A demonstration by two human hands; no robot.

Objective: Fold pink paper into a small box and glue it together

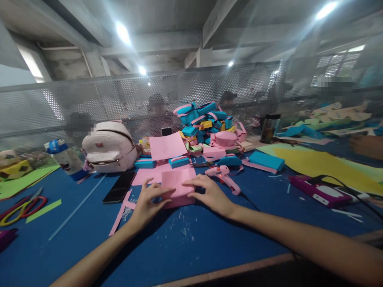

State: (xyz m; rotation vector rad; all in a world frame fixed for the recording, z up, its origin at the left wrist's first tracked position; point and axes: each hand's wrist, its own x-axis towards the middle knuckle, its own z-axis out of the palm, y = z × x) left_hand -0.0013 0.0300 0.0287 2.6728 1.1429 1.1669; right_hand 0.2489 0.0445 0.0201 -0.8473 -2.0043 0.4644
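Between my hands is a folded pink piece of paper or thin foam (178, 179), low over the blue table. My left hand (149, 198) grips its left side between thumb and fingers. On the opposite side, my right hand (209, 193) holds it with thumb and fingertips. A pink glue gun (224, 177) lies just beyond my right hand. Flat pink sheets (148, 175) lie behind the folded piece. Near my left wrist are narrow pink strips (121, 215) and small white scraps.
A dark phone (119, 187), white backpack (110, 147) and bottle (67, 159) stand or lie to the left, with scissors (26, 205) farther out. Blue and pink pieces (209, 123) are heaped at the back. A purple device (320, 191) with a cable lies right.
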